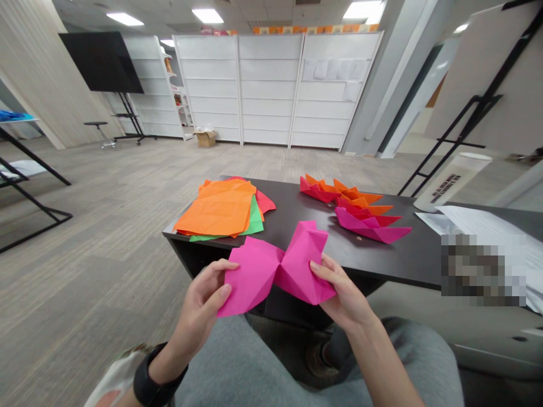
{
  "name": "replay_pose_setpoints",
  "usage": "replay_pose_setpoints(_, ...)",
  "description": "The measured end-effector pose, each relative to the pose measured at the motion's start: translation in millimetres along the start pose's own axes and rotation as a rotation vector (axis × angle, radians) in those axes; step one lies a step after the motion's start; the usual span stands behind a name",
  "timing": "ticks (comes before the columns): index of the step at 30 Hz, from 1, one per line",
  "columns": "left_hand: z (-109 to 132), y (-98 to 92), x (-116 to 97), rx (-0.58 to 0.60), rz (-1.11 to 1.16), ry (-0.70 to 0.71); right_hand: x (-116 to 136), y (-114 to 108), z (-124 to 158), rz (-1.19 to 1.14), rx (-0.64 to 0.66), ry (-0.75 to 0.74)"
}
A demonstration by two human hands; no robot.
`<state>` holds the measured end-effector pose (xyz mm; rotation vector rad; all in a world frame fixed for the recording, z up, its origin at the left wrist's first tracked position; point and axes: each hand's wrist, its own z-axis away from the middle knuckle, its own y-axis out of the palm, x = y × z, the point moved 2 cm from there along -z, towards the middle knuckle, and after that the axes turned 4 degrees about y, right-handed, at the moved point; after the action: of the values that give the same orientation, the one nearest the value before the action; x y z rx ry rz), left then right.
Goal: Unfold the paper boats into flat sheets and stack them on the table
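A pink folded paper (254,277) is held up between my two hands, just in front of the dark table's edge. It narrows to a creased waist in the middle and flares out to both sides. My left hand (207,288) pinches its left end between thumb and fingers. On the other end, my right hand (339,288) grips with the thumb in front and the other fingers mostly hidden behind. Beyond, several folded paper boats (369,223) in pink, red and orange sit in a cluster. To the left lies a stack of paper sheets (216,206), orange on top with green and red showing beneath.
The dark table (292,198) spans the space before my knees. At its right stand a white cylinder (452,181) with printed text and white sheets (487,226), beside a blurred-out patch. Farther off are a cardboard box (206,137), a screen on a stand (102,62) and white shelving panels (271,90).
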<state>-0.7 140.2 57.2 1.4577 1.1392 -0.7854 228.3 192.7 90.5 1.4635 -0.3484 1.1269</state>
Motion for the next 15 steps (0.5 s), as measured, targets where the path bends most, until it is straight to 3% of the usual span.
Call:
replay_pose_setpoints(3, -2, -11.3, -11, 0.165, -0.272, 0.296, 5, 9, 15, -0.012, -0.002, 0.071)
replay_pose_setpoints(4, -2, -14.7, -16, 0.139, -0.390, 0.390, 7, 12, 21, -0.022, 0.004, 0.100)
replay_pose_setpoints(6, 2, -19.6, -25, -0.045, -0.523, 0.480, 10, 18, 31, -0.027, 0.049, 0.160)
replay_pose_setpoints(8, 10, -21.1, -32, -0.272, -0.440, 0.398, 11, 21, 38, 0.006, 0.076, 0.084)
replay_pose_setpoints(10, 19, -18.2, -34, -0.385, -0.321, 0.216, 13, 22, 39, 0.128, -0.011, -0.217)
replay_pose_setpoints(12, 24, -13.2, -36, -0.383, -0.294, 0.065, 12, 21, 39, 0.380, -0.150, -0.525)
replay_pose_setpoints(13, 25, -10.6, -37, -0.353, -0.305, 0.015, 9, 22, 37, 0.529, -0.190, -0.593)
replay_pose_setpoints(15, 23, -6.1, -40, -0.278, -0.312, -0.063, 1, 22, 31, 0.791, -0.187, -0.551)
